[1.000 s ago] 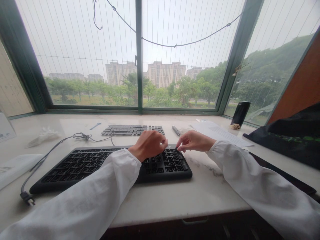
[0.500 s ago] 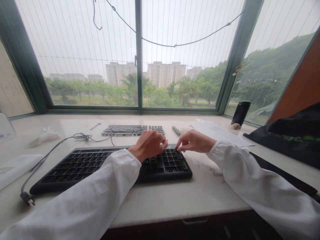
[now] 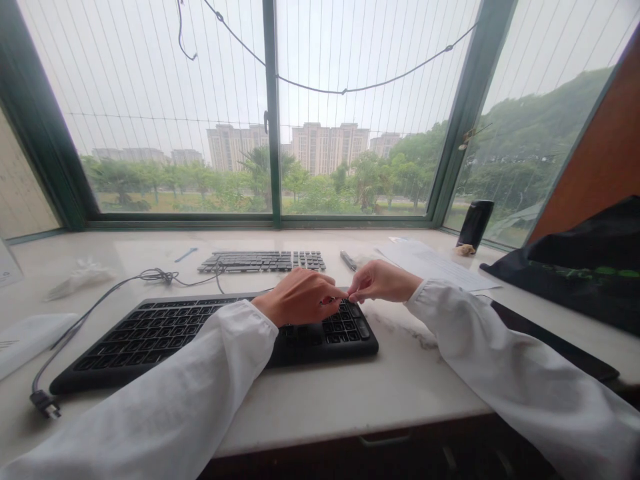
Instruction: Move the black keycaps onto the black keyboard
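Note:
A black keyboard (image 3: 165, 337) lies on the pale worktop, most of its key positions bare of caps. Over its number pad reaches my left hand (image 3: 304, 297), fingers curled and the index finger stretched toward the right fingertips. At the pad's top right corner, my right hand (image 3: 383, 281) pinches with thumb and forefinger. The two hands' fingertips meet there. Whatever lies in either hand is too small or hidden to make out. Behind the keyboard, loose dark keycaps (image 3: 250, 261) are laid out in rows.
A black cable (image 3: 117, 288) with a USB plug (image 3: 46, 404) runs left of the keyboard. A blue stick (image 3: 186, 255), crumpled clear plastic (image 3: 80, 280), papers (image 3: 435, 263), a black can (image 3: 474, 223) and a black bag (image 3: 575, 267) are around. The window (image 3: 165, 220) stands behind.
My left hand has moved to the right hand, its index finger now extended to the right fingertips. The right hand stays pinched at the number pad's corner. The view has shifted slightly.

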Tool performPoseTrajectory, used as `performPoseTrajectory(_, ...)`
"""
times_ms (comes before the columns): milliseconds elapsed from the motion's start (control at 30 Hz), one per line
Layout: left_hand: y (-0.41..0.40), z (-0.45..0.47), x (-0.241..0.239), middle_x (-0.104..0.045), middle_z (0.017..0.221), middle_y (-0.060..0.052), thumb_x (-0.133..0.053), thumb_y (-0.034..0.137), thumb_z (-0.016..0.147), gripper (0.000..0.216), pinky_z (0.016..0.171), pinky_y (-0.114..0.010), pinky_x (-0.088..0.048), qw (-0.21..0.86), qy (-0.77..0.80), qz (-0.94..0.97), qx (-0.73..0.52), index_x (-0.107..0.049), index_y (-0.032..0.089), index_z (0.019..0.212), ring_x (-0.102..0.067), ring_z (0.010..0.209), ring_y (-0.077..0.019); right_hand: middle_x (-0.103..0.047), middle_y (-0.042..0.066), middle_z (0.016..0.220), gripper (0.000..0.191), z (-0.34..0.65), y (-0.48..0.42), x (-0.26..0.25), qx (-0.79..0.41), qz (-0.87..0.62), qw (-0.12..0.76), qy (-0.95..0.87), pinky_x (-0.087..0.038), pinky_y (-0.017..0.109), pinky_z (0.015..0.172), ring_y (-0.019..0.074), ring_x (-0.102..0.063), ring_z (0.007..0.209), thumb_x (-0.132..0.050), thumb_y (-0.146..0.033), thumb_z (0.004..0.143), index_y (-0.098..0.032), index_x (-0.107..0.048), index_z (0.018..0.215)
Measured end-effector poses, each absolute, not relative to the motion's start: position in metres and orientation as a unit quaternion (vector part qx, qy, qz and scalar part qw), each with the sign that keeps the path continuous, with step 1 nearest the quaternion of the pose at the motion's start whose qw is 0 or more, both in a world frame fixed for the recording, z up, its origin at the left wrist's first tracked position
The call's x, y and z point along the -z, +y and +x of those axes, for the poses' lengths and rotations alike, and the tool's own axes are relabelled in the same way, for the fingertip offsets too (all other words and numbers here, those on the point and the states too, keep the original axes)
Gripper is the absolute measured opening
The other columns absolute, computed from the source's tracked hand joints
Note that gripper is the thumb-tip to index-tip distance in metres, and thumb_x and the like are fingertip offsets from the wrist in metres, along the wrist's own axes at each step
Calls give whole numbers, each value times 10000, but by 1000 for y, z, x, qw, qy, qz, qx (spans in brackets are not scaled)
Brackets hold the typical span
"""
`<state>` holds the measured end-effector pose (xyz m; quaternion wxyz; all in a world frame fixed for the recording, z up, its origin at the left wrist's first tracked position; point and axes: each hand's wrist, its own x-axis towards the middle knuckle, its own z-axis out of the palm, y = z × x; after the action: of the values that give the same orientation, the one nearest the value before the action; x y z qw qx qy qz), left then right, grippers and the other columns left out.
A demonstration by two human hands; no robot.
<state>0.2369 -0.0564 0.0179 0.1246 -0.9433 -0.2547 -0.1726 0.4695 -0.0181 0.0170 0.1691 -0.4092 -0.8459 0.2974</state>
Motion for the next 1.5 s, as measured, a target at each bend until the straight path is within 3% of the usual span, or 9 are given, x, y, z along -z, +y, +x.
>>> performPoseTrajectory(200,-53,237,-16,-675,780,26,-461,303,887,293,519,-242,-268,122,-251,-948,156,-684,340,1074,-584,629,-116,-691,53,641,387,469,-16,-16,-327,-421,173,-828,-430,187,469,99,-568,556,-764,-473,624,-134,-756,811)
performPoseTrajectory(533,-52,247,-8,-678,689,-35,-497,327,832,282,612,-232,-374,31,-335,-924,181,-751,236,915,-592,635,-138,-680,43,625,433,472,-11,-15,-362,-410,166,-820,-422,184,472,89,-556,554,-768,-502,606,-136,-763,836)
performPoseTrajectory(867,-50,248,-11,-675,635,-40,-505,340,816,294,534,-223,-329,-22,-360,-916,176,-766,217,873,-543,537,-111,-690,41,632,468,475,-3,-11,-377,-426,148,-809,-415,184,466,84,-544,537,-777,-525,579,-147,-763,853)
performPoseTrajectory(1067,-53,250,-12,-667,622,-39,-495,344,816,291,539,-242,-313,18,-357,-918,172,-767,253,864,-540,539,-133,-689,37,621,470,473,-7,-13,-367,-424,151,-814,-416,191,466,91,-553,538,-775,-537,566,-150,-763,832)
performPoseTrajectory(1500,-50,249,-9,-596,519,-23,-490,326,814,300,511,-255,-256,45,-332,-925,180,-744,196,724,-455,464,-104,-698,47,652,478,472,-8,-13,-364,-429,144,-814,-426,192,487,96,-563,561,-756,-538,602,-148,-760,877)
